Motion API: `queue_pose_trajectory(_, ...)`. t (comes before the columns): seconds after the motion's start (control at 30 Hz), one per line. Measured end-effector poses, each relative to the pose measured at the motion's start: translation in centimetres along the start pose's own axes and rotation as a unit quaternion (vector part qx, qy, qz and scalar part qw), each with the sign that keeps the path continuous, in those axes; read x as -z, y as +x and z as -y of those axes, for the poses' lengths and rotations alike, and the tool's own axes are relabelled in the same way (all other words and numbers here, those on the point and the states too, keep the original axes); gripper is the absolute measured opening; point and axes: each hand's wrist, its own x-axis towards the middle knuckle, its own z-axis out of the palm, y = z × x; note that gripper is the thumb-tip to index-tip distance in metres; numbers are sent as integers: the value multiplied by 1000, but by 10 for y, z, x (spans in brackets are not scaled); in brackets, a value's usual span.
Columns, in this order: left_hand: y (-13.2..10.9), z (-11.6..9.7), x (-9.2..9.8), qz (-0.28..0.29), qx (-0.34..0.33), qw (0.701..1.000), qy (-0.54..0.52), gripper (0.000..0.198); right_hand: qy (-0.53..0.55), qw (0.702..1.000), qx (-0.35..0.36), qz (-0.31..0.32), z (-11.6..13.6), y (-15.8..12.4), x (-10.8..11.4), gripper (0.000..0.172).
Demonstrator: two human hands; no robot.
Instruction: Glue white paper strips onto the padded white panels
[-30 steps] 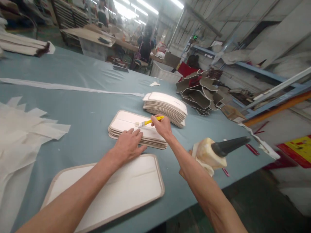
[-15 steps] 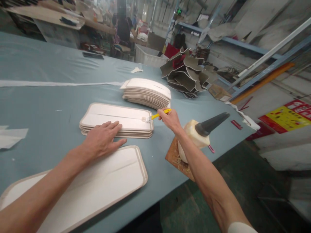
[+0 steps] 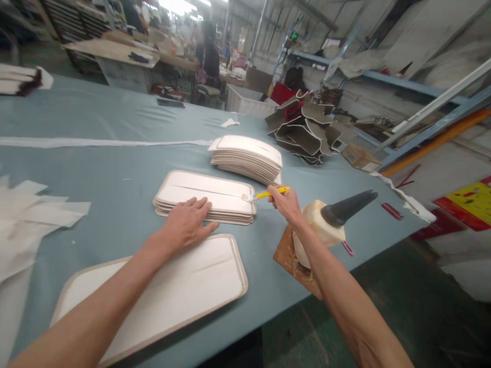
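Observation:
My right hand (image 3: 286,203) is closed around the yellow handle of a paintbrush (image 3: 264,194). Its bristles rest at the right end of the top panel on a stack of white panels with beige edges (image 3: 203,186). Fingers spread, my left hand (image 3: 190,222) lies flat on the near edge of that stack. Under my left forearm is a larger white panel (image 3: 184,286) with rounded corners. Just behind sits a taller stack of curved panels (image 3: 247,153). A cream container with a dark cone on top (image 3: 322,220) stands beside my right forearm, on a brown board (image 3: 286,253).
White sheets (image 3: 34,225) fan out on the blue-green table (image 3: 115,204) at left. Dark curved pieces (image 3: 307,128) are heaped at the back right, near a small cardboard box (image 3: 358,156). A person (image 3: 207,61) is in the background.
The view has swung left, so more of the white sheets shows. The brush has slid slightly right toward the panel's end. My left hand stays on the stack.

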Motion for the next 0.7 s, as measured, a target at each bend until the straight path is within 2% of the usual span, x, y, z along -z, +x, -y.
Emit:
queue_pose_trajectory(0.1,-3,-2,1,-12,-1,1000,-12,63,19,1000,15,0,20,-5,-2,41)
queue_pose_trajectory(0.17,-5,-3,1,-22,0,1000,-19,61,46,998,36,7,40,-7,-11,42)
queue_pose_trajectory(0.27,-6,-4,2,-34,-1,999,-29,57,99,992,58,47,70,-11,-44,47)
queue_pose_trajectory(0.37,-8,-5,3,-42,-5,998,-37,53,142,985,51,82,89,-12,-91,55)
queue_pose_trajectory(0.47,-9,-5,3,-49,-8,998,-42,51,171,981,38,84,96,-11,-136,56)
queue_pose_trajectory(0.53,-9,-5,2,-53,-8,998,-45,51,178,980,35,87,96,-11,-157,53)
queue_pose_trajectory(0.7,-8,-5,-1,-55,1,997,-63,54,159,980,48,111,92,-11,-184,42)
